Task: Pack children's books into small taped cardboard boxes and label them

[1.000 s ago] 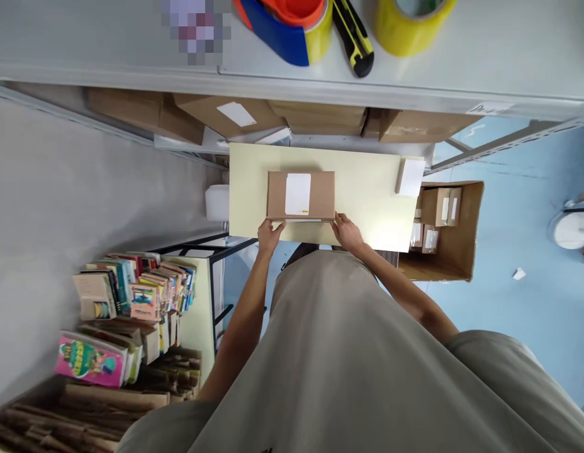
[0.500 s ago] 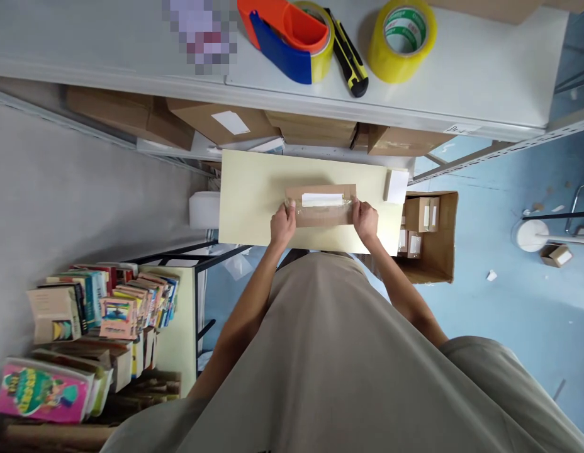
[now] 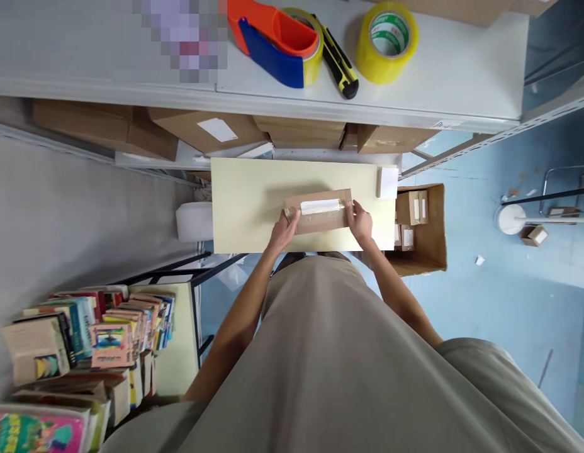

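Note:
A flat brown cardboard parcel [image 3: 320, 217] with a white label stands tipped up on its edge on the pale yellow table [image 3: 245, 201]. My left hand [image 3: 283, 230] grips its left end and my right hand [image 3: 360, 221] grips its right end. Clear tape shows along the parcel's side. A small white pad [image 3: 387, 182] lies at the table's right corner.
On the grey shelf [image 3: 462, 69] above sit a red-and-blue tape dispenser [image 3: 273, 38], a yellow-black utility knife [image 3: 339, 63] and a yellow tape roll [image 3: 386, 41]. An open carton of small boxes [image 3: 431, 226] stands right of the table. Books [image 3: 94, 327] fill the lower left.
The parcel lay flat with its label up a second ago; both hands have turned it onto its edge. My view has shifted, showing more of the upper shelf.

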{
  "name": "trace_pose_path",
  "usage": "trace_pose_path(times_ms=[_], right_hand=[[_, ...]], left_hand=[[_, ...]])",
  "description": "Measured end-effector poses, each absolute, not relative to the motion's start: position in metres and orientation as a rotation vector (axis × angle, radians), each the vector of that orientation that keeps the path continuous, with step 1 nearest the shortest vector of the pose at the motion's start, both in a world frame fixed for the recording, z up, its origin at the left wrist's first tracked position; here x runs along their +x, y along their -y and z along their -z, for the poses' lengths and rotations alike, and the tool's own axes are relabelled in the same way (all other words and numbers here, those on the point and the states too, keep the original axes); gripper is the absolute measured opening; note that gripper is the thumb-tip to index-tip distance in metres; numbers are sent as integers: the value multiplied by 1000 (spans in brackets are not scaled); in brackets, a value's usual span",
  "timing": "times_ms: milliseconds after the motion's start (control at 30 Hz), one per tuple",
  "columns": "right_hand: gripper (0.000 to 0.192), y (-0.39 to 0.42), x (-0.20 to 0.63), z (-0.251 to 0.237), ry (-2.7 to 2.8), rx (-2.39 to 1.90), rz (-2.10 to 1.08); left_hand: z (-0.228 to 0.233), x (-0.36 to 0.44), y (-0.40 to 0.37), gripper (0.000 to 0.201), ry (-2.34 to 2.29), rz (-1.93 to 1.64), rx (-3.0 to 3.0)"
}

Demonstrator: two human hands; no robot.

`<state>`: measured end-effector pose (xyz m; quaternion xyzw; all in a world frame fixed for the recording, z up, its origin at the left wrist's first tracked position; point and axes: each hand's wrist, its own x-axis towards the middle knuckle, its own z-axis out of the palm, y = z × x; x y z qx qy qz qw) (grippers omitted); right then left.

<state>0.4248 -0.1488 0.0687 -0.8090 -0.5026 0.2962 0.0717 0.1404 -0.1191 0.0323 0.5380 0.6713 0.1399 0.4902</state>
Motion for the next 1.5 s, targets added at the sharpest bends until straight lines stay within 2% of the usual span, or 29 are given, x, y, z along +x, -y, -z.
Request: trace_pose_path(times_ms=[200, 367, 433, 633, 733, 867, 1000, 1100, 1233, 1300, 1433, 1500], right_hand=[[69, 149, 407, -80, 1472, -2502, -895], [82, 170, 416, -83, 1400, -2285, -885], [80, 181, 421, -82, 1349, -2212, -844], [46, 205, 430, -58, 1248, -2129, -966], [39, 209, 430, -42, 1280, -2184, -1044], [52, 203, 451, -31, 1439, -2240, -1152], [53, 174, 512, -33, 1611, -2342, -962], [56, 136, 568, -31, 1730, -2377, -852], [65, 77, 631, -11, 1948, -2362, -824], [82, 51, 652, 5, 2085, -2340, -845], [126, 11, 678, 36, 2337, -2228, -998], [137, 0, 684, 45, 2413, -2146, -1058]], left_hand=[[-33, 146, 119, 57, -1711, -229, 1366], [-38, 127, 111, 38, -1562, -300, 1532], [-39, 120, 108, 30, -1504, -381, 1618], [-19, 112, 107, 51, -1436, -369, 1557], [-8, 111, 111, 59, -1470, -312, 1532], [-12, 111, 115, 56, -1589, -311, 1533], [-37, 126, 109, 47, -1782, -446, 1548], [-56, 159, 99, 42, -1791, -487, 1626], [-68, 234, 97, 39, -1584, -402, 1828], [-67, 273, 104, 45, -1418, -286, 1921], [-64, 320, 123, 93, -1134, -10, 2094], [-65, 325, 129, 95, -1098, 108, 2143]])
